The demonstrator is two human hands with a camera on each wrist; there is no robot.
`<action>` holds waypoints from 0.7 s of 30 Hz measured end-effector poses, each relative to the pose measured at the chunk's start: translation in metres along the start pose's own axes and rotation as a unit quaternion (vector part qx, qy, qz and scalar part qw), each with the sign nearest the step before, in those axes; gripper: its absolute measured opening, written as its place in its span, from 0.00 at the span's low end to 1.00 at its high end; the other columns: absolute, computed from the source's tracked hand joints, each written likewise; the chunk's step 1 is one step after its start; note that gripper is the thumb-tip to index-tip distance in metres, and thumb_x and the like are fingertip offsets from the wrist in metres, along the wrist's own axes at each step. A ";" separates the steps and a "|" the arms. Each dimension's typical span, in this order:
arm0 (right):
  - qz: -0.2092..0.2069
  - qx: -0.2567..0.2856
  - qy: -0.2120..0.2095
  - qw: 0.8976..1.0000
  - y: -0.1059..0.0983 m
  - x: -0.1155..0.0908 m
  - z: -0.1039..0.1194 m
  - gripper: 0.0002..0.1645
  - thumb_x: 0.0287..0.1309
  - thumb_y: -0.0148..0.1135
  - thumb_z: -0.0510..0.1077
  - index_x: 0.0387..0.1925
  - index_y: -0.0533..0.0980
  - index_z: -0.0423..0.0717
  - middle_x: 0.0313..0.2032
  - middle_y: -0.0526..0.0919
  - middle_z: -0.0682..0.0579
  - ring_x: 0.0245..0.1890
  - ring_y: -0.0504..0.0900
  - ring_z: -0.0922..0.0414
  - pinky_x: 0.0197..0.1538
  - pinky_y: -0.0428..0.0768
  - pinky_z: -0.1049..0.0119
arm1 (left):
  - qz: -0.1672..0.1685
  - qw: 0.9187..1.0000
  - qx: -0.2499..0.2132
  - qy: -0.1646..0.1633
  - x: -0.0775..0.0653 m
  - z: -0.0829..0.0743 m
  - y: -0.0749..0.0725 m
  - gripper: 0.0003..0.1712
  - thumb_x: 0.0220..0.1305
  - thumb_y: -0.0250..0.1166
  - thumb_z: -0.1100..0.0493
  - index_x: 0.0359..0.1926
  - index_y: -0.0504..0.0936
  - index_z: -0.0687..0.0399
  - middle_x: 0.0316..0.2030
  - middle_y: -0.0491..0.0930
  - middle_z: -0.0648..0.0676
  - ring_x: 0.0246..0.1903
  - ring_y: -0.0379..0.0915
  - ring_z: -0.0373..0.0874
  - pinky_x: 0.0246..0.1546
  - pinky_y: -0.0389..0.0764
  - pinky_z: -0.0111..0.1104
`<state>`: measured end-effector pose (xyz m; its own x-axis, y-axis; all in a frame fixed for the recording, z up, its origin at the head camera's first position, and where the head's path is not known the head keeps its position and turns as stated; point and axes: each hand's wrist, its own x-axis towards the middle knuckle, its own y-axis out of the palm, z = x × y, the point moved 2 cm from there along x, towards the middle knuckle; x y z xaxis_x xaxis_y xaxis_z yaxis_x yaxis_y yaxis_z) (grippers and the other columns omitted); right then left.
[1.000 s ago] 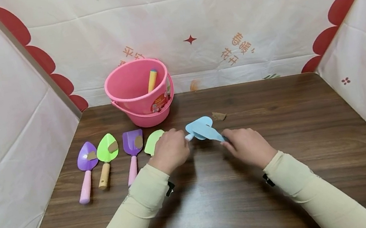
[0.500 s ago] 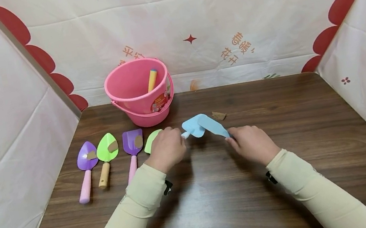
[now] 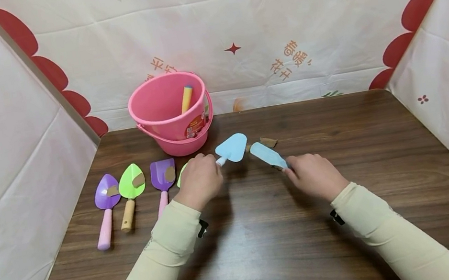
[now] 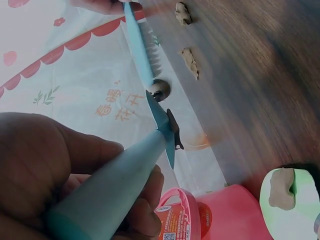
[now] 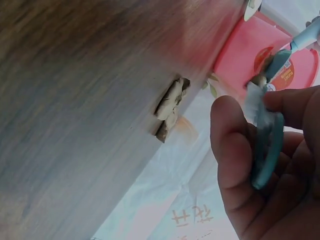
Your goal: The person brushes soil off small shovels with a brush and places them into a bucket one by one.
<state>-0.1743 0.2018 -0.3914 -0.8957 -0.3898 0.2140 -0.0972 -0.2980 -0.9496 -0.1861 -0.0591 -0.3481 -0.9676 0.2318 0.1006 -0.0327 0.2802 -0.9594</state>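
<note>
My left hand (image 3: 200, 178) grips the handle of a light blue toy shovel (image 3: 232, 148), its blade raised over the table. A dark brown piece (image 4: 173, 129) clings to that blade in the left wrist view. My right hand (image 3: 316, 175) holds a light blue flat tool (image 3: 267, 155), apparently toothed along one edge, by its looped handle (image 5: 270, 155). At the tool's tip is a brown clay-like lump (image 4: 161, 90), close to the shovel blade; I cannot tell whether they touch. Brown clay-like pieces (image 3: 269, 142) lie on the table near the right hand.
To the left lie a purple shovel (image 3: 106, 191), a green shovel (image 3: 131, 181), a square purple shovel (image 3: 163, 175) and a pale green shovel (image 4: 290, 215), each bearing a brown piece. A pink bucket (image 3: 171, 136) behind them holds a yellow handle (image 3: 186, 99).
The two blue blades, overlapping before, are now apart. My left hand has moved left with the shovel, the right hand slightly right. A brown lump now shows between the blades.
</note>
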 end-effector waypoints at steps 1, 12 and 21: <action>-0.001 0.000 -0.001 1.000 0.000 0.000 0.000 0.17 0.64 0.62 0.41 0.21 0.68 0.49 0.15 0.65 0.56 0.16 0.64 0.56 0.21 0.65 0.60 | 0.002 1.000 -0.002 -0.001 0.000 0.000 0.000 0.12 0.68 0.60 0.58 0.29 0.80 0.61 0.26 0.74 0.56 0.28 0.74 0.53 0.30 0.76 0.43; -0.027 0.010 0.002 1.000 -0.001 0.000 -0.004 0.16 0.69 0.56 0.41 0.24 0.66 0.48 0.15 0.62 0.55 0.15 0.61 0.58 0.19 0.61 0.62 | 0.008 1.000 -0.008 -0.008 0.001 0.000 0.001 0.12 0.69 0.59 0.58 0.31 0.80 0.62 0.26 0.74 0.56 0.26 0.74 0.52 0.28 0.76 0.43; -0.057 -0.009 -0.009 0.998 0.001 0.001 -0.005 0.10 0.68 0.59 0.42 0.30 0.73 0.44 0.17 0.70 0.56 0.22 0.68 0.52 0.27 0.67 0.55 | -0.011 0.997 -0.071 -0.033 -0.001 0.003 0.004 0.18 0.68 0.64 0.48 0.41 0.73 0.58 0.23 0.75 0.53 0.23 0.73 0.49 0.24 0.72 0.41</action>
<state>-0.1775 0.2057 -0.3938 -0.8705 -0.3698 0.3248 -0.2063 -0.3250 -0.9229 -0.1862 -0.0609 -0.3525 -0.9817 0.1632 0.0984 -0.0222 0.4149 -0.9096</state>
